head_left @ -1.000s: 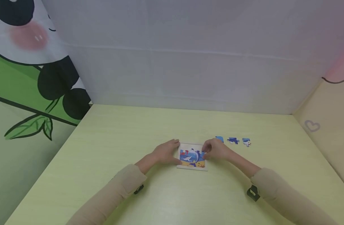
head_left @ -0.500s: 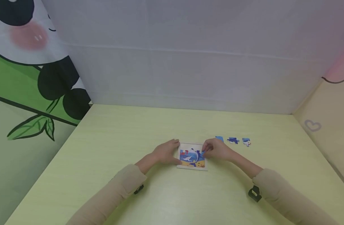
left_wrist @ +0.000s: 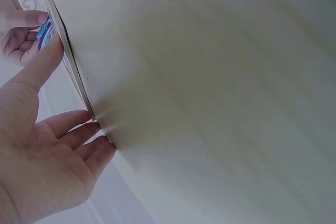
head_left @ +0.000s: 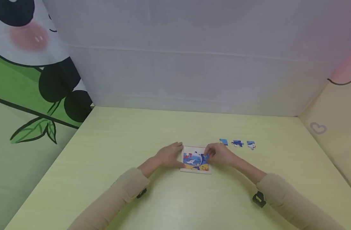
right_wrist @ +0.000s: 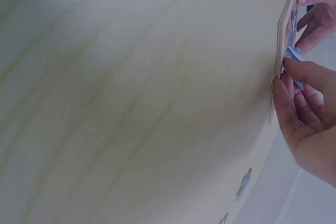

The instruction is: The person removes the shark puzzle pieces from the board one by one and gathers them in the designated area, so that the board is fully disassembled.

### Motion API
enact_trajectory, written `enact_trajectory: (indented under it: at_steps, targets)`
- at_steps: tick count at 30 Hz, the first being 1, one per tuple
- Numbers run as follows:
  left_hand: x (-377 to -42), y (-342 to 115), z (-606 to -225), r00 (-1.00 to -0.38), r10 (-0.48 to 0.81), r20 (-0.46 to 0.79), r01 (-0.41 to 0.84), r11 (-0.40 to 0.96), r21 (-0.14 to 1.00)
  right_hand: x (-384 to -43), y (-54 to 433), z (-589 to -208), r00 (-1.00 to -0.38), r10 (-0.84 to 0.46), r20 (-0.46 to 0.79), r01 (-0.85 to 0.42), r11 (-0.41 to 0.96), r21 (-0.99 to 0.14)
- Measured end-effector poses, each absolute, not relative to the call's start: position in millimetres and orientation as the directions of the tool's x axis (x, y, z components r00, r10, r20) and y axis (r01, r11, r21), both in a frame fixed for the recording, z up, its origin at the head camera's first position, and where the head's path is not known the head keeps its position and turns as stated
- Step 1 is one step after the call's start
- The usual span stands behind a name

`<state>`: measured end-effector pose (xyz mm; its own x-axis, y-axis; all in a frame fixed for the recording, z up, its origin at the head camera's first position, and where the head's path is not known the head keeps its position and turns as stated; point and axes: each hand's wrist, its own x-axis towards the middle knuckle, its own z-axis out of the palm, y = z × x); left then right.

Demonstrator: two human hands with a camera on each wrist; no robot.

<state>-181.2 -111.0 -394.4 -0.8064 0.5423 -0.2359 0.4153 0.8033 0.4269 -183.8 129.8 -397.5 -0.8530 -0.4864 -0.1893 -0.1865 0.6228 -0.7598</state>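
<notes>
**A:** Nearest the camera it's just two beige sleeves [head_left: 109, 204], right? What's that dark thing [head_left: 259, 199] under the right cuff?

**B:** Some kind of strapped-on gadget, can't make out more. Past the cuffs, the left hand [head_left: 170, 155] has its thumb and fingers spread apart along the left edge of a flat puzzle board [head_left: 192, 149], thumb on the near corner, fingertips at the far one.

**A:** And the right hand [head_left: 220, 154]?

**B:** Thumb and fingers pinched together on a blue puzzle piece [right_wrist: 292, 52], right at the board's right side. Can't tell if it's seated. The board lies flat on the pale table [head_left: 135, 134] between the hands: sea scene with a shark, yellow sand along the bottom, bare white strip up top.

**A:** Spare bits?

**B:** Three loose pieces [head_left: 237, 143] in a row, just beyond the right hand. Way behind, a pale sheet [head_left: 178, 64] hangs along the table's far edge, cartoon wall art [head_left: 29, 38] on the left and a little heart [head_left: 318, 128] on the right.
</notes>
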Motion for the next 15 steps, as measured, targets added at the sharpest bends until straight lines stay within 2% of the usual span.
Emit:
enact_trajectory:
  at_steps: [8,15]
  targets:
    - [-179.2,-110.6,-389.6,-0.808,0.535,-0.247,0.406,0.809,0.425,-178.7,128.5,-392.4,-0.805,-0.576,-0.145,-0.305,0.611,-0.731]
    - [-178.6,-111.7,-389.4,-0.807,0.538,-0.244,0.41,0.807,0.425,-178.1,128.1,-389.8,-0.808,-0.568,-0.157,-0.286,0.611,-0.738]
